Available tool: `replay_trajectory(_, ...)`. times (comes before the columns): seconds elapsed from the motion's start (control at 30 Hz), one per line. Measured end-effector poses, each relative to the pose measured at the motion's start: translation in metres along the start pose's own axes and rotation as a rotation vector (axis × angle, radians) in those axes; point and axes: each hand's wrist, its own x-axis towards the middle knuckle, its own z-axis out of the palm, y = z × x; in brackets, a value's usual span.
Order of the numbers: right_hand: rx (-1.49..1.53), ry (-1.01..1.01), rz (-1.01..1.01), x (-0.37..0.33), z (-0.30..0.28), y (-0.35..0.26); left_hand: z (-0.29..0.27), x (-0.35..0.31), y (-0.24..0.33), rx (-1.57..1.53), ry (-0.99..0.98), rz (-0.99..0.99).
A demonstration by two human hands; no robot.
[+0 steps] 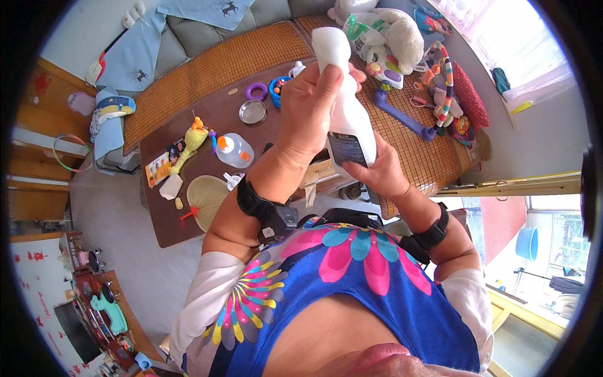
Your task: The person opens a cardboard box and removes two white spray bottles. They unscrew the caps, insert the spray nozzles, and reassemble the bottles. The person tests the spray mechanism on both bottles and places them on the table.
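A white plastic bottle (352, 116) is held up in front of me, tilted, its rounded white end (331, 49) pointing away. My left hand (311, 100) is closed around its upper part, the thumb lying along the near side. Lower down, my right hand (383, 169) grips the other end, next to a dark label (347, 149). Beneath the bottle is the brown table (210, 122); a clear jug with an orange spout (233, 151) stands on it, left of my left forearm.
On the table lie a round fan (208, 202), a yellow plush toy (190, 146), a metal dish (252, 112), a purple ring (256, 92) and a blue basket (276, 88). The woven-mat sofa (220, 69) runs behind, with plush toys (402, 41) and a toy arch (447, 81) at right.
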Motion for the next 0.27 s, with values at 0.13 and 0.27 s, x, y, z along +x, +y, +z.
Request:
replay_trajectory(0.13, 0.374, -0.258, 0.08, -0.011, -0.011, -0.01, -0.008, 0.011, -0.004, -0.357, -0.268, -0.118)
replay_trajectory(0.27, 0.433, -0.289, 0.071, -0.009, -0.014, -0.015, -0.014, 0.016, -0.006, -0.234, -0.416, -0.022)
